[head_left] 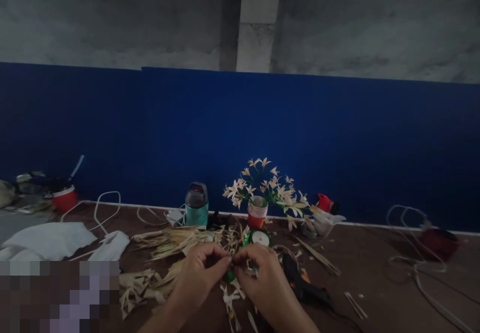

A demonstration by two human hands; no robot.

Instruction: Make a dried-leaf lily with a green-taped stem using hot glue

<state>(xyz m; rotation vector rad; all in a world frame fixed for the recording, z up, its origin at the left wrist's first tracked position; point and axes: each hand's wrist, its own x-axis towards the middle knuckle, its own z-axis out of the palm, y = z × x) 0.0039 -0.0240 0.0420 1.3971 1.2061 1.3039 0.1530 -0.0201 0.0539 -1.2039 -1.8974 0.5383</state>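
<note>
Pinching closed: left hand [198, 273], right hand [264, 273]

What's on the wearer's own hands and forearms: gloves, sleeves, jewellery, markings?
Left hand and right hand are both ungloved, five-fingered human hands. The left forearm and right forearm are bare as far as the frame shows, with no sleeves. No watch, bracelet, ring, cable or marking visible; fine detail at the fingertips is too dim to tell.
</note>
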